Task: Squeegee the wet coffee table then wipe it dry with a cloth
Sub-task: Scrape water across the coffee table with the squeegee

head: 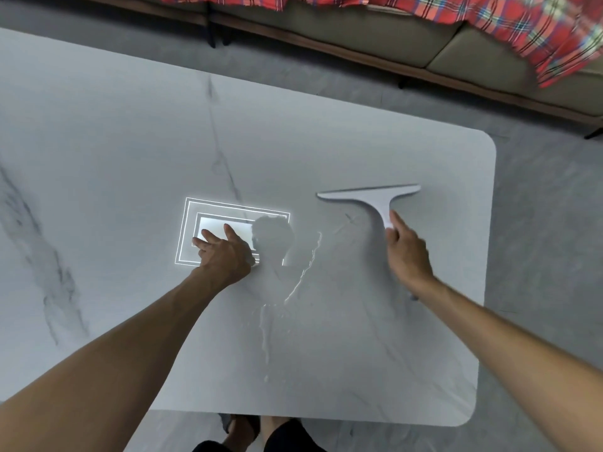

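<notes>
— So where's the squeegee, and what have you got hold of?

— My right hand [406, 256] grips the squeegee [375, 197] by the end of its handle, right of centre in the frame. The blade lies crosswise above my knuckles, toward the top. I can't tell whether its edge is fully down on the coffee table [114, 158]. My left hand [225, 252] is open, with the fingers spread and resting on the top at centre-left, over the bright light reflection [235, 210].

— And the water?

— Thin water streaks [303, 275] run between my two hands, down toward the near edge at the bottom of the frame.

— How would you take the stroke?

— The blade sits to the right of the streaks, so I'd shift it left first and set it down beyond their upper end. I'd want its whole length in contact and the handle tilted low. Then I'd make one even pull toward the near edge under steady pressure, and overlap the next pass a little. The top looks slick, so I expect the blade to glide. The risk, I think, is lifting one end and leaving a line of water behind. I'd also move my left hand out of the path, or it will dam the water.

— And the cloth?

— There's none in view, so I judge the drying is not yet begun.
</notes>
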